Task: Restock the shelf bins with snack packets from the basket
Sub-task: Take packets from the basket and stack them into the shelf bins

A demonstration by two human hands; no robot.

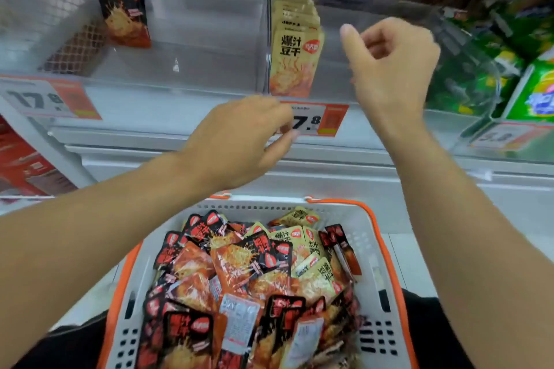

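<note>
Glossy foil snack packets (pixel 239 272), flat and crinkly, mostly red-and-black with some pale yellow ones, lie heaped in a white perforated plastic basket with an orange rim (pixel 371 252) on the person's lap. Above it stand two clear, hard-walled plastic shelf bins. The left bin (pixel 192 48) holds a single red-and-black packet (pixel 126 10) leaning upright at the back. The right bin (pixel 332 48) holds a short upright row of pale yellow packets (pixel 295 48) against its left wall.

Both hands are empty. The left hand (pixel 239 141) hovers just in front of the orange-and-white price label (pixel 317 120), fingers loosely curled, grasping nothing. The right hand (pixel 389 66) is raised before the right bin, fingers curled inward, index partly extended, also grasping nothing.

Likely risks: the two flavours lie mixed in the heap, so a red packet could land in the yellow bin. Slick foil may slip from a hasty pinch. The upright rows look unsupported, so a nudge could topple them.
</note>
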